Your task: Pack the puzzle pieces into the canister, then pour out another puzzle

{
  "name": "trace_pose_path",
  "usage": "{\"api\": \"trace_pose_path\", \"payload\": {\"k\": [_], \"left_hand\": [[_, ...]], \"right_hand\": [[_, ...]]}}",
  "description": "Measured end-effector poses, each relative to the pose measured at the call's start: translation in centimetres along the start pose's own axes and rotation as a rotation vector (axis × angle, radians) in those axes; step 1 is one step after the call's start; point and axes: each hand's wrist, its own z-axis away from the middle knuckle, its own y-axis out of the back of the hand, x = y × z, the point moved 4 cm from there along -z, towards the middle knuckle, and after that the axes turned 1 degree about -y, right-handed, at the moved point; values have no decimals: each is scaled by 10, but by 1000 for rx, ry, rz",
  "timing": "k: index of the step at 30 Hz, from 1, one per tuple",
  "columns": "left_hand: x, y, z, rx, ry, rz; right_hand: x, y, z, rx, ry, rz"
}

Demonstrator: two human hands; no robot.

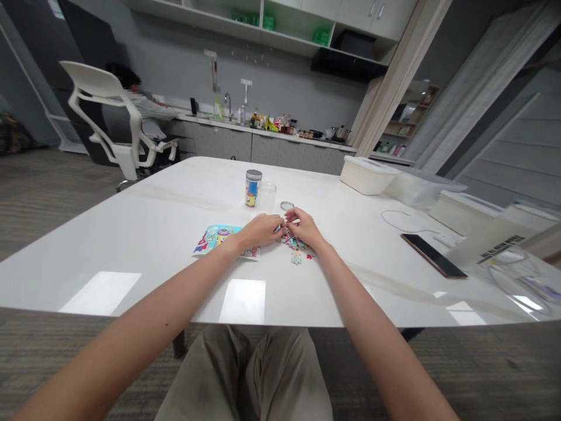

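My left hand (263, 230) and my right hand (304, 227) meet over a pile of small colourful pieces (294, 240) that look like jigsaw pieces. Fingertips of both hands are pinched together close to each other, and what they hold is too small to make out. A few pale loose pieces (297, 259) and a red piece (310, 256) lie in front of the pile. Under my left wrist is a colourful cartoon picture sheet (214, 237), partly covered. Behind the hands stand a clear open jar (267, 199) and its ring-like lid (287, 206).
A filled jar with a grey lid (253, 188) stands beside the clear one. Right on the white table (144, 234) are a phone (433, 255), a white cable (397, 213) and storage boxes (367, 175). A person (146, 108) sits beyond an office chair (99, 82).
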Motion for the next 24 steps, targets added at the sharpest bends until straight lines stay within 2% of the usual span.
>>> {"api": "trace_pose_path", "payload": {"k": [5, 13, 17, 24], "left_hand": [[1, 4, 1, -11, 37, 27], [5, -1, 0, -56, -40, 98], [1, -3, -1, -30, -27, 85], [2, -2, 2, -95, -15, 37]], "right_hand": [[-2, 1, 0, 7, 34, 44], [-5, 2, 1, 2, 47, 72], [-2, 1, 0, -4, 45, 70], [2, 2, 0, -38, 71, 111]]}}
